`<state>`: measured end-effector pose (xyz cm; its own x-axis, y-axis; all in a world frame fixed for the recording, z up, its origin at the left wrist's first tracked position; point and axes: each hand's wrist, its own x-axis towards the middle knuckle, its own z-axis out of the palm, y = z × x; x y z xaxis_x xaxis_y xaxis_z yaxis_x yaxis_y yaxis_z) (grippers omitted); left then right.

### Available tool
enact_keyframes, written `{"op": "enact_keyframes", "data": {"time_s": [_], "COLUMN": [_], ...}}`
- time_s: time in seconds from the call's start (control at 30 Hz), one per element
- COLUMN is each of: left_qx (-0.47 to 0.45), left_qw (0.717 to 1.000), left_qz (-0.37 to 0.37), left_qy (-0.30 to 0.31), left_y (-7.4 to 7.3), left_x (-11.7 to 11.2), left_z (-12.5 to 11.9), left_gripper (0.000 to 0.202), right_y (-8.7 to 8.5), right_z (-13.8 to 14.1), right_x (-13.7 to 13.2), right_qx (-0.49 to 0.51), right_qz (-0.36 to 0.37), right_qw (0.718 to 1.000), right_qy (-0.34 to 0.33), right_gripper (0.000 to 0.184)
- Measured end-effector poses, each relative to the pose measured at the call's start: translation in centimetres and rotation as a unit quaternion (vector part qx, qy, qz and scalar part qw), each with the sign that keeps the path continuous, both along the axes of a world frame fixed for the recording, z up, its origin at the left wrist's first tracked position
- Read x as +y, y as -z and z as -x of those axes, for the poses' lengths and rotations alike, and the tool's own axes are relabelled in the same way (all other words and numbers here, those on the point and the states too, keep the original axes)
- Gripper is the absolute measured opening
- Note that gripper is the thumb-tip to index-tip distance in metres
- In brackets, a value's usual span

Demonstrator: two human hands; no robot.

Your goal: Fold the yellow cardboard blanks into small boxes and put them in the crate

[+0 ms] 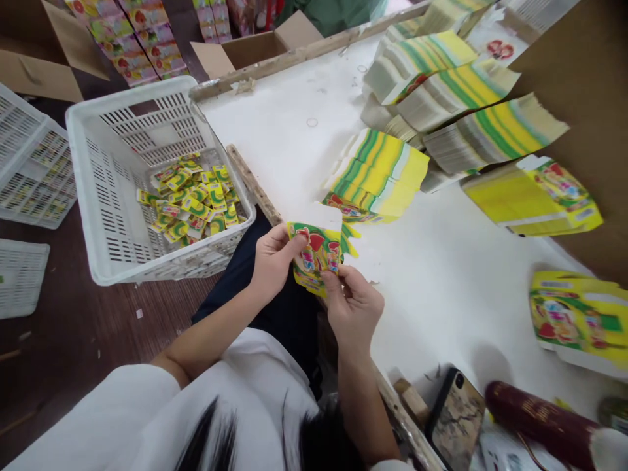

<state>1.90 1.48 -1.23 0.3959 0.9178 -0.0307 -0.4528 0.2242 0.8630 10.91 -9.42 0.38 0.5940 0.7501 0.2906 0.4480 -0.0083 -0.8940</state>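
Note:
A printed yellow-and-green carton (318, 245) with a white flap at its top is held in front of my body, over the table's edge. My left hand (275, 258) pinches its left side, thumb across the printed face. On the lower right corner, the fingers of my right hand (356, 301) close on the same carton. Just beyond it, a fanned stack of flat cartons (375, 176) lies on the white table (441, 261). To my left stands a white plastic basket (122, 261) with many small yellow cartons (196, 199) in its bottom.
More bundles of flat cartons (495, 134) line the table's back right, beside a brown cardboard sheet (589, 78). A phone (456, 418), a dark red bottle (544, 415) and loose cartons (579, 320) lie at right. Open cardboard boxes (255, 49) and other baskets (34, 157) stand on the floor.

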Motion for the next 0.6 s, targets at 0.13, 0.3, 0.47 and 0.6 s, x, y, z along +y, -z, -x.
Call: {"op": "enact_keyframes", "data": {"time_s": [0.13,0.3,0.47,0.6], "left_qx": [0.041,0.278,0.455,0.401], "left_qw": [0.989,0.856,0.769,0.785], "left_qz": [-0.135,-0.435,-0.420,-0.445], "left_qy": [-0.052,0.028,0.159,0.158], "left_y": [-2.0,-6.0,-4.6,-2.9], "left_x": [1.2,1.8,0.9,0.3], "left_z": [2.3,4.6,4.2,3.8], "left_gripper": [0.035,0.087,0.066,0.064], "right_y": [-1.1,-1.8,-1.0,-0.3], "right_z": [-1.1,-1.2,-0.6,-0.4], "right_x": [0.0,0.3,0.0,-0.1], "right_qx": [-0.146,-0.319,-0.234,0.068], "right_qz": [-0.058,-0.077,-0.076,-0.028], "right_qw": [0.986,0.944,0.969,0.997], "right_qy": [0.064,0.019,0.005,-0.020], "right_gripper": [0.019,0.033,0.056,0.067]}}
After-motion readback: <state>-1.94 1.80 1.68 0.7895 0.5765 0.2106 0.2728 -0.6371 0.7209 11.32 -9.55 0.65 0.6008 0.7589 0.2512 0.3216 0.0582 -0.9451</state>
